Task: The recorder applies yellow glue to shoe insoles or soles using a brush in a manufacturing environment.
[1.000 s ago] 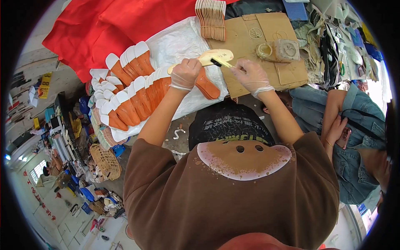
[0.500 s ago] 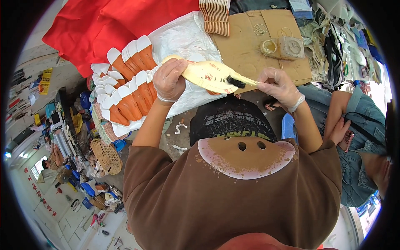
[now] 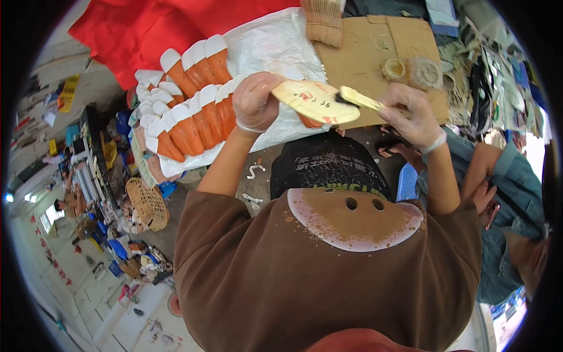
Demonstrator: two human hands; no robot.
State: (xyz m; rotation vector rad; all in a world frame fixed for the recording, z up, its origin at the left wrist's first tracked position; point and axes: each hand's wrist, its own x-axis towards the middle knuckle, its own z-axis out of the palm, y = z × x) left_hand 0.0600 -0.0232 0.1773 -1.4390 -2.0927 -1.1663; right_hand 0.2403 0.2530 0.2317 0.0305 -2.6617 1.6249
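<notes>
Gloved in clear plastic, my left hand (image 3: 256, 102) is closed on one end of a cream shoe insole (image 3: 314, 101) with red and black print. My right hand (image 3: 410, 116), also gloved, grips the pale handle of a brush (image 3: 362, 98). Its black bristles meet the insole's upper edge near the far end; whether they press on it I cannot tell. Below and left of my left hand, rows of orange insoles with white ends (image 3: 202, 120) overlap on a white plastic sheet (image 3: 275, 50).
Cardboard (image 3: 358, 58) at the back right carries a small cup of yellowish liquid (image 3: 394, 69) beside a clear block-like container (image 3: 426, 73). A banded stack of tan insoles (image 3: 322, 26) and red cloth (image 3: 146, 29) lie farther back. A person in denim (image 3: 504, 176) sits at right.
The insole has tilted, its far end dropping toward me. The brush has moved from its printed face to the upper edge, and my right hand has shifted slightly right. The whole view has shifted slightly.
</notes>
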